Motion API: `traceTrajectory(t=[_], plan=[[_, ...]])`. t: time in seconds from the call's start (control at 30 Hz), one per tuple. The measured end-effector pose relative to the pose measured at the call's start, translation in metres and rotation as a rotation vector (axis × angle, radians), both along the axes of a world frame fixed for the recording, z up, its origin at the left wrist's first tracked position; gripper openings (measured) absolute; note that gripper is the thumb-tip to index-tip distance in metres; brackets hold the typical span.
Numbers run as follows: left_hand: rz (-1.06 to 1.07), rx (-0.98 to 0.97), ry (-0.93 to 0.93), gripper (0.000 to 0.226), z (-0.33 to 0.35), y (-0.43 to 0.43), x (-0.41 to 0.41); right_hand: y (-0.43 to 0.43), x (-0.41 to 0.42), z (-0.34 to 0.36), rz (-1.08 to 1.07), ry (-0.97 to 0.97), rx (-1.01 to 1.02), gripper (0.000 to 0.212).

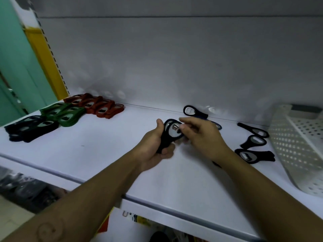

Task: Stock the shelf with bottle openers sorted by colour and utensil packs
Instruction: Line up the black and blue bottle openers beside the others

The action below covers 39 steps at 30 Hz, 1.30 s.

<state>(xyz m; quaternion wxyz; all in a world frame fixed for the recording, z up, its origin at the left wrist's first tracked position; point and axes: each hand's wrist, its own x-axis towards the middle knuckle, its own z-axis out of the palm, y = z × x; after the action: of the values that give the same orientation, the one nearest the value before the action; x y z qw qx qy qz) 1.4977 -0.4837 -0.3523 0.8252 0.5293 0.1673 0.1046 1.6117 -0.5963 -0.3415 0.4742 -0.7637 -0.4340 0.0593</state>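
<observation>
The grip of the left hand (154, 145) is curled round a small stack of black bottle openers (170, 132), oval steel-lined heads up, above the white shelf (87, 154); the right hand (201, 135) pinches the front head.

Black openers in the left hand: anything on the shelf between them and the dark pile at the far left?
Nothing visible. The black openers, gripped by the left hand and pinched by the right hand, have bare shelf between them and the dark pile. The green pile lies behind that line, beside the dark pile.
</observation>
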Motion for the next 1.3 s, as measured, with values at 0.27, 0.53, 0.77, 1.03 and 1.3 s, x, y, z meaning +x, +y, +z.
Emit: traceTrajectory(t=[0.27, 0.53, 0.77, 1.03, 1.3], plan=[[-0.129, 0.083, 0.196, 0.054, 0.026, 0.013, -0.044, 0.008, -0.029, 0.008, 0.174, 0.272, 0.143, 0.005], [-0.16, 0.152, 0.308, 0.059, 0.039, 0.03, -0.097, 0.036, -0.068, 0.025, 0.315, 0.315, -0.065, 0.018], [-0.121, 0.253, 0.296, 0.072, 0.049, 0.055, -0.141, 0.073, -0.115, 0.041, 0.373, 0.447, -0.055, 0.016], [-0.137, 0.283, 0.314, 0.088, 0.044, 0.079, -0.182, 0.095, -0.155, 0.047, 0.473, 0.402, -0.189, 0.017], [0.407, 0.234, 0.153, 0.076, 0.032, 0.094, -0.216, 0.123, -0.187, 0.035, 0.276, 0.643, -0.037, 0.023]])
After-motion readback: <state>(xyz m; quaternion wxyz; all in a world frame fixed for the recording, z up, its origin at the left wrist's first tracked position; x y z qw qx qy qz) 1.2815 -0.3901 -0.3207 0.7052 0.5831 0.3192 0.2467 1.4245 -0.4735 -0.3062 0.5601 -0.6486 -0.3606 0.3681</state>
